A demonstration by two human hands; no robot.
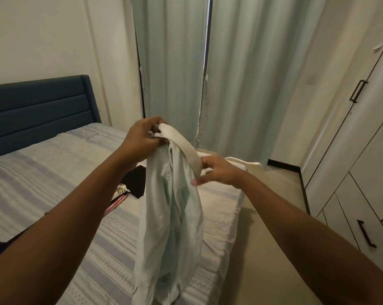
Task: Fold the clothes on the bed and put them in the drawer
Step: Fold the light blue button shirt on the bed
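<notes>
A pale mint garment (173, 227) with a white waistband hangs in the air above the bed (43, 183). My left hand (142, 139) grips the upper end of the waistband. My right hand (217, 170) pinches the lower end of the same band, a little lower and to the right. The cloth droops loosely down to the bed's near corner. On the striped bedspread behind the garment lie a black garment (134, 180) and a pink and patterned piece (118, 198). A white cloth (241, 164) lies at the bed's far right edge.
A white wardrobe (351, 150) with black handles and low drawers (366, 234) stands along the right wall. Pale green curtains (208, 73) hang ahead. A blue headboard (38, 111) closes the bed's left end. Beige floor runs between bed and wardrobe.
</notes>
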